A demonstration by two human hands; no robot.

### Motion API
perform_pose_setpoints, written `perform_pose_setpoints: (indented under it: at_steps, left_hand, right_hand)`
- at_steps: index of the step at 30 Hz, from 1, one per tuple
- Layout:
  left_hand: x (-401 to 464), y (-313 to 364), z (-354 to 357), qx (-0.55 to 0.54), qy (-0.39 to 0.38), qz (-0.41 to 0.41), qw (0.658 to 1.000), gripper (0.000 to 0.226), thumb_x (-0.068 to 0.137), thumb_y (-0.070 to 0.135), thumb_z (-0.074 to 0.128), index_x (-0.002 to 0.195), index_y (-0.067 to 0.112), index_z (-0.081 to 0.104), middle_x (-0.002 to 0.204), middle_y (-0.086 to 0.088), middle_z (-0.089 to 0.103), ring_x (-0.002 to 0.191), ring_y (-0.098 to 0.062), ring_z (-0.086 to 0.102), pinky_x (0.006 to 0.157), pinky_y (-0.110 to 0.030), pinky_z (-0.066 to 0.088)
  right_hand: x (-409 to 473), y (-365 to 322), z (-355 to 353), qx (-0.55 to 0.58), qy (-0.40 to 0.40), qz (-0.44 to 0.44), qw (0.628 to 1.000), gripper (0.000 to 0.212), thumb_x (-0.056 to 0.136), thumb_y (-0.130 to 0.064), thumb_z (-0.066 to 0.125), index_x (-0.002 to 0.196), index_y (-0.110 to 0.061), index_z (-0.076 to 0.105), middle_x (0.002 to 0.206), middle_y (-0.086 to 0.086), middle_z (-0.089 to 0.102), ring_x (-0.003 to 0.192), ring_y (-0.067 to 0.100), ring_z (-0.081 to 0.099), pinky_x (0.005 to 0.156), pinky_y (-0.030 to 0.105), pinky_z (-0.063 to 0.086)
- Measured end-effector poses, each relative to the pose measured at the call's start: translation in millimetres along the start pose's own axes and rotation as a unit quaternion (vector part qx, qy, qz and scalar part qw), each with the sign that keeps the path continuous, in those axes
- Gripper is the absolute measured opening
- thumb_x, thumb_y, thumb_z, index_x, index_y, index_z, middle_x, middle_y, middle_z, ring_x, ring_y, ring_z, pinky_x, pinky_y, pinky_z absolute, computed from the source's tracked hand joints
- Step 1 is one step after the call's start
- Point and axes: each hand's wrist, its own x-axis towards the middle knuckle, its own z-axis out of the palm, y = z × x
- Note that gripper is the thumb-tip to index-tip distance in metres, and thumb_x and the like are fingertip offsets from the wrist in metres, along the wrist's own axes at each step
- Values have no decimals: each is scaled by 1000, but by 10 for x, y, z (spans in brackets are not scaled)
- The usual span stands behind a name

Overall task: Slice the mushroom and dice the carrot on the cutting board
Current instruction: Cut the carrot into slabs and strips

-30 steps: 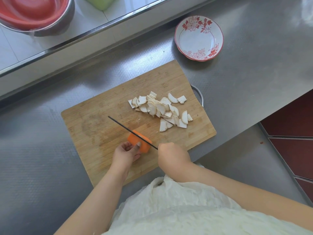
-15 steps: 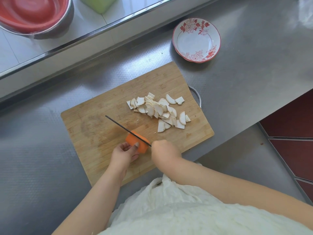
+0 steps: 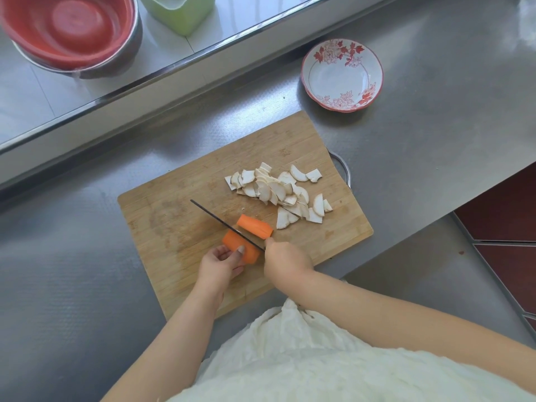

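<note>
Split since a moment ago, the carrot now lies in two halves on the cutting board (image 3: pixel 174 221): the far half (image 3: pixel 255 226) beyond the knife (image 3: pixel 220 221), the near half (image 3: pixel 239 249) held by the left hand's (image 3: pixel 220 264) curled fingers. The right hand (image 3: pixel 285 261) grips the knife handle. Mushroom slices (image 3: pixel 278 192) lie right of the blade.
</note>
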Motion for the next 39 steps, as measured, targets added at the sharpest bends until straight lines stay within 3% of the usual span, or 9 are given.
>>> perform_pose_setpoints:
  at_steps: [3,6,9,13,20,26,34,39]
  left_hand:
    - [-17,-3,8,-2,-1,4,1000,40,87,18,71,120,3,55,109,-14,69,95,-26,69,75,-28,55]
    - [-47,-7,21,-14,9,6,1000,38,86,18,72,117,5,54,110,-13,68,98,-26,68,76,-29,55]
    - [-70,-14,14,-22,10,8,1000,45,86,18,72,124,4,52,111,-12,67,100,-25,67,76,-28,55]
    - [-70,-6,-12,-22,1,3,1000,48,86,15,71,128,2,51,111,-13,68,100,-24,68,79,-28,56]
    - [-35,3,-36,-23,-11,-12,1000,50,85,17,73,127,2,51,110,-12,69,100,-23,68,80,-28,56]
    - [-28,12,-53,-22,-21,-12,999,39,85,15,72,119,2,58,110,-14,70,100,-25,68,80,-28,55]
    - [-42,28,-41,-12,-21,-5,1000,29,88,12,68,115,3,61,104,-11,72,92,-21,70,79,-29,54]
    - [-61,31,-32,-3,-23,3,1000,29,89,13,68,115,4,62,102,-8,73,94,-19,70,83,-31,54]
  right_hand:
    - [13,28,21,26,-3,-14,1000,40,92,-7,44,130,-20,38,99,10,65,86,29,63,59,32,44]
    - [48,64,-13,48,-15,-7,999,38,95,-10,42,131,-21,44,109,10,62,97,28,61,66,33,45]
    - [71,99,-42,67,-13,7,998,25,95,-12,42,116,-16,56,108,9,62,94,26,60,70,32,47]
    - [59,63,-46,42,-15,15,999,19,95,-10,43,106,-12,59,106,9,62,97,27,61,69,32,45]
    - [-15,95,-37,29,15,-1,999,19,95,-11,42,105,-14,58,103,9,63,93,28,60,63,31,41]
    - [-297,200,-23,-3,58,-31,998,20,92,-8,42,101,-14,58,86,7,64,67,25,47,42,25,24]
    - [-417,233,5,-3,50,-37,998,20,92,-8,43,104,-13,58,86,8,64,67,24,47,42,24,23]
    - [-440,206,-11,0,43,-34,999,20,89,-4,44,102,-12,57,72,3,48,66,25,48,42,24,24]
